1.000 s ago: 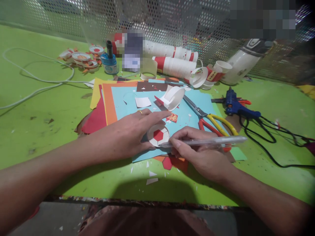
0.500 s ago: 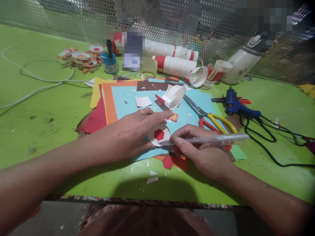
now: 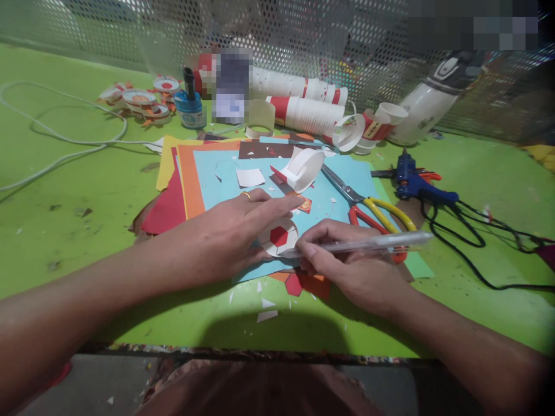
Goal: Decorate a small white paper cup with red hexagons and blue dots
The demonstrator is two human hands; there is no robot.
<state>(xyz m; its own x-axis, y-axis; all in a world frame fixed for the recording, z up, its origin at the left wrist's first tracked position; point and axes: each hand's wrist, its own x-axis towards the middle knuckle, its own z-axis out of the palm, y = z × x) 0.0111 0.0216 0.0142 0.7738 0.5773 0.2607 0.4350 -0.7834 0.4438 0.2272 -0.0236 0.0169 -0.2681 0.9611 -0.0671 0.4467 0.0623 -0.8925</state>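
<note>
A small white paper disc (image 3: 266,239) with a red hexagon in its middle and thin dark lines lies over the light blue paper (image 3: 219,190). My left hand (image 3: 243,225) grips the disc at its left side, thumb below and fingers above; a ring shows on one finger. In my right hand (image 3: 342,260) is a clear pen (image 3: 373,242), held nearly flat, its tip at the disc's lower edge. Just beyond the left fingertips sits a small orange printed scrap (image 3: 305,203). A red paper hexagon (image 3: 293,284) rests nearer the table edge.
Scissors (image 3: 362,202) and a blue glue gun (image 3: 425,182) with a black cord lie to the right. Behind are a cut cup piece (image 3: 306,170), stacked paper cups (image 3: 307,115), a bottle (image 3: 425,107), a blue jar (image 3: 191,110) and several decorated discs (image 3: 141,99). White scraps (image 3: 267,316) lie in front.
The view has shifted slightly. Both hands keep almost the same pose, and the pen tip stays at the disc's lower edge, a touch further left along it.
</note>
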